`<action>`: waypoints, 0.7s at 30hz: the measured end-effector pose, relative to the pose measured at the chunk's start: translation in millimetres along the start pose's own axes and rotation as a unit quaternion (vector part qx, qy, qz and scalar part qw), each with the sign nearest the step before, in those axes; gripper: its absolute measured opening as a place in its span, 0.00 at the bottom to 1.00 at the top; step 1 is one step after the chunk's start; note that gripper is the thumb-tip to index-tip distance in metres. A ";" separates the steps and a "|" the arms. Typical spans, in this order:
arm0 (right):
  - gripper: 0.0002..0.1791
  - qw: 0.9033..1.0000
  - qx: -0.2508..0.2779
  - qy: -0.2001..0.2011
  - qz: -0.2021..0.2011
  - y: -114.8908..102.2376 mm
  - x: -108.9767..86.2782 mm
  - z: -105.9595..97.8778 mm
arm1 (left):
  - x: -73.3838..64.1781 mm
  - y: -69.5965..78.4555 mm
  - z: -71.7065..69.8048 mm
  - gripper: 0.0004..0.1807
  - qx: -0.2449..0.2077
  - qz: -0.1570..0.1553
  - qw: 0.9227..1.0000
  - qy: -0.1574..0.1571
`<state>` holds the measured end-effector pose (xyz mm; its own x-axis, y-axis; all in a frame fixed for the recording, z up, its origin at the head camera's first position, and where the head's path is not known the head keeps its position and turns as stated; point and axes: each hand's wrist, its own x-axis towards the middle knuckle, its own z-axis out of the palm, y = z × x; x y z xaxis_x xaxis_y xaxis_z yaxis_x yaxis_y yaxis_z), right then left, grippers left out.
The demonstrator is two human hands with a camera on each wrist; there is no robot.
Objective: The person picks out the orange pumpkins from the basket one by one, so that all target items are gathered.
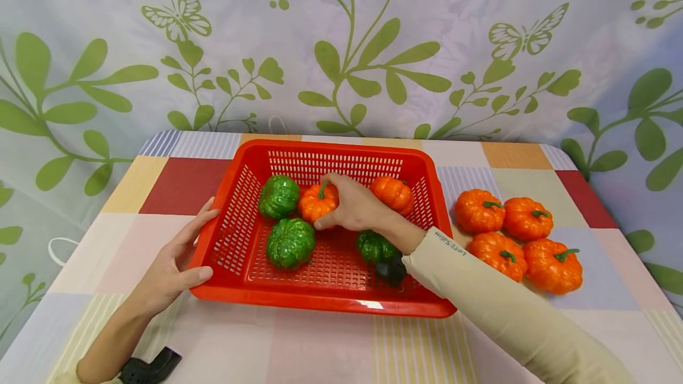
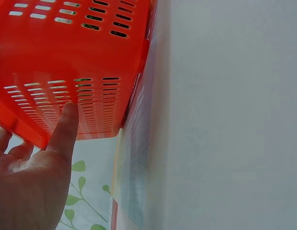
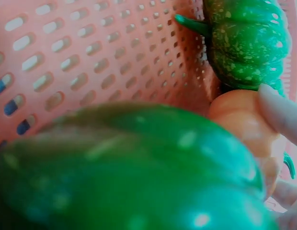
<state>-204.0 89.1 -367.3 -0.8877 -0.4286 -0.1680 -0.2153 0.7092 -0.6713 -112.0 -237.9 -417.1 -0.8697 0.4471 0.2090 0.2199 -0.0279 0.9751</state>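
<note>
Though in basket [image 1: 320, 298], pumpkin [image 1: 313, 201] between fingers [image 1: 336, 181].

Left hand [image 1: 173, 259]: at the basket's [image 1: 299, 302] left edge, fingers extended, thumb spread toward the near left corner, forearm bare. Right arm: beige sleeve [image 1: 507, 304] slants over the right edge, close to the near right corner. Right hand [image 1: 357, 203], from where I stand: over the basket's middle, back uppermost, thumb and fingers curled in a grip.
</note>
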 end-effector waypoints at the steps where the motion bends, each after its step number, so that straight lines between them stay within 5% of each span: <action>1: 0.43 1.000 0.005 0.003 -0.004 0.0 0.0 -0.7 | -0.1 0.0 0.1 0.45 0.003 -0.003 1.000 0.002; 13: 0.33 0.997 0.064 0.018 -0.048 -2.0 -3.4 -11.6 | -0.5 0.6 0.0 0.47 0.011 -0.028 0.999 0.013; 21: 0.42 0.996 0.087 0.013 -0.027 -7.2 -7.1 -15.7 | -2.6 -4.1 -1.3 0.46 0.013 -0.028 0.999 0.013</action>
<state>-202.6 95.8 -349.9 -0.8874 -0.4475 -0.1109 -0.1919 0.5772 -0.7937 -111.3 -240.1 -421.6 -0.8917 0.4244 0.1570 0.1822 0.0193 0.9831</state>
